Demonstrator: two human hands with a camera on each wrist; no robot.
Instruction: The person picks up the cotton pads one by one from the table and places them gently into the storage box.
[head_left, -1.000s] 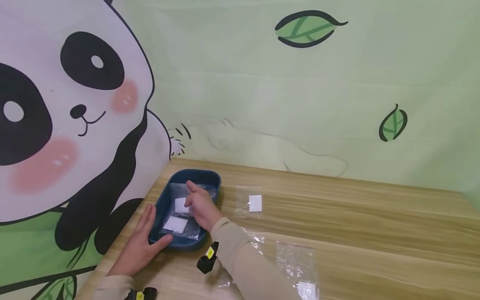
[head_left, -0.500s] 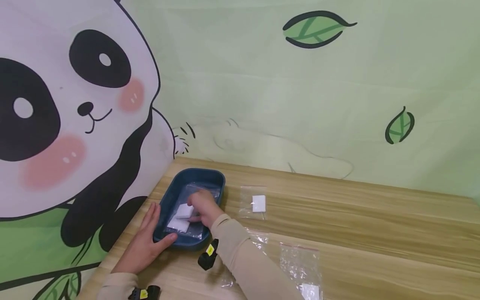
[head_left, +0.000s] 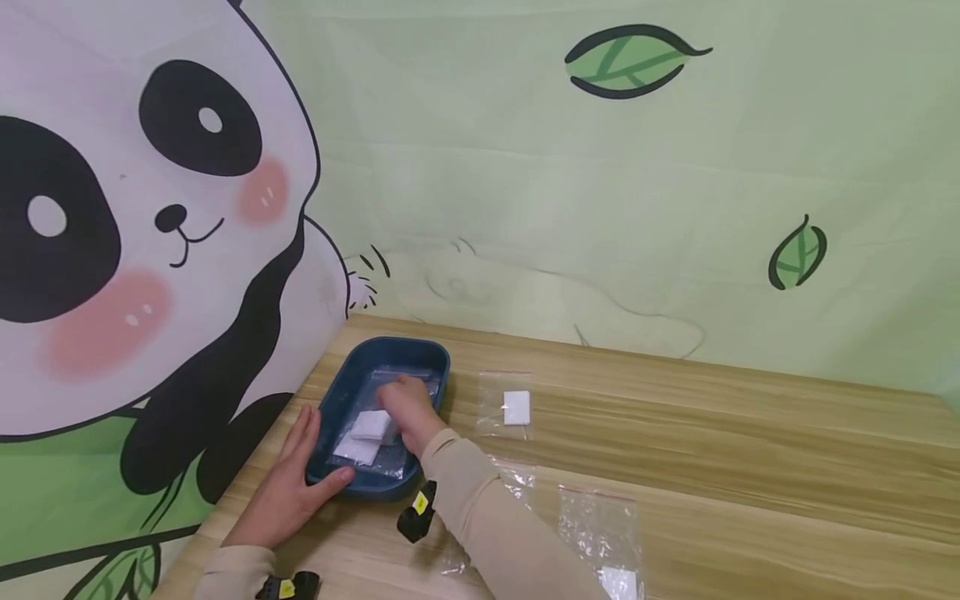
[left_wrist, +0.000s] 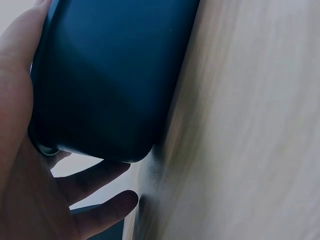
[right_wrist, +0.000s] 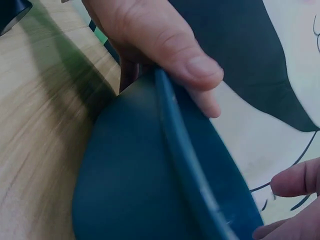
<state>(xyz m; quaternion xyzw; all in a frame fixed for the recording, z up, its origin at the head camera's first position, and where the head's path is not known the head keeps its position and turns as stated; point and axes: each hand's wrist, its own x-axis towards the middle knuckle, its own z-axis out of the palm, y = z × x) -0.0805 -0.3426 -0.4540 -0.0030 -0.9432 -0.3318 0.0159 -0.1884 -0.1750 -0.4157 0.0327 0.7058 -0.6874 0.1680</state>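
Note:
A blue tray (head_left: 431, 358) stands at the table's left edge. My left hand (head_left: 281, 500) rests against its near-left corner, fingers extended along the outer wall and thumb (right_wrist: 202, 67) over the rim. Inside lie clear plastic bags (head_left: 390, 471) with white squares (head_left: 371, 425) in them; one square overlaps another. My right hand (head_left: 411, 412) reaches down into the tray and pinches a clear bag at the right of the upper square. Its fingertips are partly hidden in the head view; in the right wrist view some fingers (right_wrist: 295, 182) show past the rim.
On the table (head_left: 712, 442) right of the tray lies another clear bag with a white square (head_left: 517, 408). Nearer, more clear bags (head_left: 600, 525) lie beside and partly under the right forearm. A panda-print cloth (head_left: 225, 250) hangs at the left and back.
My right hand has turned down and its fingers have drawn together on a bag. The upper white square has shifted over the lower one. My left hand keeps its place; the view shifted slightly.

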